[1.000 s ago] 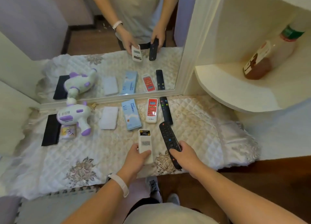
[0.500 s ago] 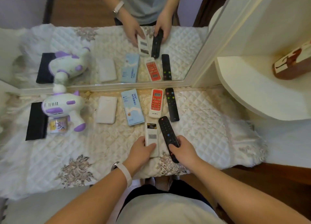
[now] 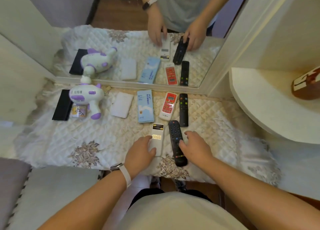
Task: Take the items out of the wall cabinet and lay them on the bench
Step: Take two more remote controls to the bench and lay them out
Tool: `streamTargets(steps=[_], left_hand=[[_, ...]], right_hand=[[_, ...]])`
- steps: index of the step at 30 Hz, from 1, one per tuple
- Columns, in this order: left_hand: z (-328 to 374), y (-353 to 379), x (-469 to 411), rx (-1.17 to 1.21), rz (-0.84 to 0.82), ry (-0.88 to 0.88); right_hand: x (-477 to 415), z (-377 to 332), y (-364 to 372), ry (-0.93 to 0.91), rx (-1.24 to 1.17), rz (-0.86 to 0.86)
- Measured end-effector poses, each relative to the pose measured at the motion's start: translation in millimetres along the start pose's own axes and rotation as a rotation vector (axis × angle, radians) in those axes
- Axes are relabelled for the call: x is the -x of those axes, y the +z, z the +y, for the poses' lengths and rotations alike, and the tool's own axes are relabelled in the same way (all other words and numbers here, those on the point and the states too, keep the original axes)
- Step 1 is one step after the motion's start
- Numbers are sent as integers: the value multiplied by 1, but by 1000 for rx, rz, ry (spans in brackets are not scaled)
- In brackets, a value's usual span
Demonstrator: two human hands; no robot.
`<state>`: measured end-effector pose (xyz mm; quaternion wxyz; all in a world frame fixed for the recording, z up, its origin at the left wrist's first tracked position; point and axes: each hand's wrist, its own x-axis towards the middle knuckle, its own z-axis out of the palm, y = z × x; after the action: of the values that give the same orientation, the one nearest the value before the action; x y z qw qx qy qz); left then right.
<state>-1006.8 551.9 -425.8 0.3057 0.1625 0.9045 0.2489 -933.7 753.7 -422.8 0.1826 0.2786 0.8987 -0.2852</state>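
L hand [image 3: 141, 152] w/ white wristband rests on the lower end of the white remote [image 3: 157, 139], thumb and fingers loosely round it, not lifted; remote lies flat, battery bay up. R hand [image 3: 194, 147] is spread open, fingers touching the side of the big black remote [image 3: 177, 142], which lies flat just beside the white one. Both sit on the quilted bench cover [image 3: 52, 143] near its front edge. Further back, a row: slim black remote [image 3: 183, 109], red-white remote [image 3: 168, 106], blue box [image 3: 145, 106], white pad [image 3: 121, 104], purple-white toy gun [image 3: 86, 98], small can [image 3: 79, 111], black case [image 3: 61, 105]. Mirror [image 3: 121, 39] behind. Brown bottle [image 3: 307, 83] on the cabinet shelf [image 3: 259, 100], far right.
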Motion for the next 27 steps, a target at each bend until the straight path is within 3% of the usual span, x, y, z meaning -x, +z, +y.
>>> streamTargets(steps=[8,18,27], left_hand=[[28,-16,46,-212,278,67],[16,-47,145,-358,642,-192],[-29,-49,274,-362,888,-437]], right_hand=[[3,-23,-25,-533,190,77],[32,-95,-21,-1090,319,94],[131,-184,7,-1501,429,38]])
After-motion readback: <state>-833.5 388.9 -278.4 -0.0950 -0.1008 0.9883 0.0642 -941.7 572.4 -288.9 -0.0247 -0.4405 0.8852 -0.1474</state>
